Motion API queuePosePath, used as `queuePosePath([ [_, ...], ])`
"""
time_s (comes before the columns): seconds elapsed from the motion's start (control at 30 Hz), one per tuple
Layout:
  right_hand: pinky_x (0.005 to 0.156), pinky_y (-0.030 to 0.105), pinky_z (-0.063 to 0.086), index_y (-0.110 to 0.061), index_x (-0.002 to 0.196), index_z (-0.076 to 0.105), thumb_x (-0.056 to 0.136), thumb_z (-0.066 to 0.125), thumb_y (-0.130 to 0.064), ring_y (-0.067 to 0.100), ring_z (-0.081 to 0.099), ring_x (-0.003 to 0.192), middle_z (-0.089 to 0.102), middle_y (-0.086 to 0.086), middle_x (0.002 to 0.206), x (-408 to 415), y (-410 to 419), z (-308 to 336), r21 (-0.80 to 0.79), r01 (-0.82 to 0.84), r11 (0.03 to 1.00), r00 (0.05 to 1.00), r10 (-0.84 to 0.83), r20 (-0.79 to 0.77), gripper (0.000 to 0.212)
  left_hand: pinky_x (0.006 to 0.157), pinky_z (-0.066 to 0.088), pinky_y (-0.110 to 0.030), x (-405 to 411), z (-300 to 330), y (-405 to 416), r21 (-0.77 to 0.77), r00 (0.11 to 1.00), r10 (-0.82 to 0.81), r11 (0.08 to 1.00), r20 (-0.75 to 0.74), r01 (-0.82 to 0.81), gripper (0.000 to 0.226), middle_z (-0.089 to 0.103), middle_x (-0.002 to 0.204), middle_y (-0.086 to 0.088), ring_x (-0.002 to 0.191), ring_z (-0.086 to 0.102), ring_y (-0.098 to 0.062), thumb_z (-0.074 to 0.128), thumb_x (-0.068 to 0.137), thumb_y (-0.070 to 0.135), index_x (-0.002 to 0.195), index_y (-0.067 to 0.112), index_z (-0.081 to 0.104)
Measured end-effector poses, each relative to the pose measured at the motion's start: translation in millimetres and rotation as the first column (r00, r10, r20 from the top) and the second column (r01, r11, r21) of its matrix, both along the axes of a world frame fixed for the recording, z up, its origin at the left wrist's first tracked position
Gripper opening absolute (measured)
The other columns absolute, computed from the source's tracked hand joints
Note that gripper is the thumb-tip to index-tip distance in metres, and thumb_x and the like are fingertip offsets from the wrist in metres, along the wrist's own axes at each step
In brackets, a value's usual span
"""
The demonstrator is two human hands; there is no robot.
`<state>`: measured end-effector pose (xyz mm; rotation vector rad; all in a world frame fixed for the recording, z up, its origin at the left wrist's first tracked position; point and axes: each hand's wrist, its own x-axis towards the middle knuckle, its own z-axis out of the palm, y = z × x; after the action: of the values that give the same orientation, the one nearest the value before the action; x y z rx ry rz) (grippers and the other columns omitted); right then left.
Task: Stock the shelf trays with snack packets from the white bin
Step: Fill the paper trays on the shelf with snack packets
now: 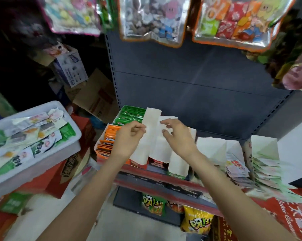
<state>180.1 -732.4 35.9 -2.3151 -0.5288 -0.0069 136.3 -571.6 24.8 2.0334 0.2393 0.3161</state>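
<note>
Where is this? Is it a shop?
Probably a small snack shop. Big bags of sweets hang above a metal shelf, cardboard trays hold orange packets, and a white bin of packets waits beside it.

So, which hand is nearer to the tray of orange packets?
The left hand. It hovers at the right edge of the orange packets, over the tall white divider. The right hand is farther right, over the next white trays.
</note>
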Motion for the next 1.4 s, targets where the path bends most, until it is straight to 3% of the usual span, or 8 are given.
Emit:
queuePosePath([
  [0.13,0.101,0.025,0.035,-0.014,0.130,0.053,0.094,0.051,-0.011,0.020,0.048,0.122,0.052,0.007,0.132,-14.1,103.5,9.4,-0.093,-0.151,0.984,0.984,0.159,0.083,0.037,0.074,0.046,-0.025,-30.8,-5.2,106.2,0.057,0.980,0.198,0.979,0.007,-0.198,0.010,0.065,0.078,0.004,0.074,0.057,-0.008,0.060,0.089,0.012,0.088,0.019,0.067],
  [0.43,0.102,0.036,0.036,-0.010,0.133,0.048,0.093,0.048,-0.013,0.029,0.043,0.123,0.047,0.012,0.129,-39.4,337.5,-20.2,-0.299,-0.431,0.852,0.896,0.443,-0.029,0.041,0.067,0.045,-0.028,-94.4,-19.9,337.2,0.296,0.923,0.338,0.915,-0.183,-0.276,0.015,0.065,0.090,-0.006,0.075,0.058,-0.021,0.053,0.092,0.012,0.103,0.011,0.064],
  [0.6,0.103,0.035,0.036,-0.012,0.139,0.040,0.096,0.044,-0.017,0.026,0.037,0.128,0.041,0.009,0.140,-38.3,420.8,-48.0,-0.431,-0.460,0.776,0.883,0.449,-0.134,0.044,0.078,0.050,-0.031,-97.1,-34.0,413.3,0.498,0.888,0.330,0.856,-0.320,-0.139,0.024,0.062,0.113,-0.014,0.095,0.061,-0.028,0.053,0.093,0.018,0.114,0.010,0.061],
  [0.73,0.114,0.037,0.025,-0.015,0.150,0.018,0.096,0.048,-0.027,0.025,0.011,0.144,0.009,0.006,0.157,-30.2,456.3,-56.4,-0.444,-0.405,0.799,0.914,0.335,-0.229,0.063,0.110,0.029,-0.033,-82.8,-50.7,444.2,0.582,0.886,0.229,0.811,-0.403,0.055,0.052,0.035,0.149,-0.012,0.136,0.034,-0.026,0.052,0.095,0.026,0.142,0.009,0.038],
  [0.9,0.119,0.034,0.004,-0.013,0.151,-0.005,0.091,0.052,-0.050,0.019,-0.011,0.146,-0.015,0.004,0.158,-10.7,473.2,-64.4,-0.554,-0.358,0.752,0.932,0.247,-0.266,0.090,0.118,0.014,-0.035,-64.3,-59.9,457.3,0.559,0.842,0.115,0.794,-0.527,0.241,0.067,0.002,0.160,-0.006,0.146,0.008,-0.022,0.038,0.100,0.039,0.152,0.015,0.005],
  [1.0,0.119,0.037,0.007,-0.010,0.151,-0.001,0.087,0.052,-0.059,0.019,-0.004,0.147,-0.006,0.005,0.160,-2.8,474.0,-68.6,-0.600,-0.375,0.707,0.924,0.233,-0.303,0.096,0.115,0.020,-0.037,-60.0,-62.7,458.5,0.554,0.839,0.123,0.799,-0.531,0.234,0.070,0.009,0.159,-0.007,0.145,0.017,-0.024,0.040,0.099,0.042,0.152,0.016,0.005],
  [1.17,0.108,0.038,0.025,-0.010,0.131,0.047,0.082,0.060,-0.057,0.030,0.027,0.129,0.033,0.013,0.136,-4.3,480.2,-66.3,-0.667,-0.283,0.689,0.959,0.224,-0.176,0.069,0.101,0.040,-0.043,-62.5,-67.7,454.6,0.738,0.881,0.201,0.640,-0.429,0.214,0.058,0.041,0.138,-0.014,0.128,0.037,-0.030,0.040,0.098,0.041,0.146,0.012,0.028],
  [1.4,0.095,0.038,0.042,-0.009,0.128,0.045,0.085,0.066,-0.034,0.031,0.048,0.118,0.052,0.013,0.126,-13.3,478.3,-69.9,-0.489,-0.320,0.812,0.945,0.236,-0.226,0.054,0.097,0.044,-0.037,-79.7,-65.2,461.9,0.698,0.945,0.212,0.716,-0.247,0.022,0.041,0.052,0.132,-0.011,0.119,0.048,-0.028,0.043,0.099,0.014,0.140,0.012,0.044],
])
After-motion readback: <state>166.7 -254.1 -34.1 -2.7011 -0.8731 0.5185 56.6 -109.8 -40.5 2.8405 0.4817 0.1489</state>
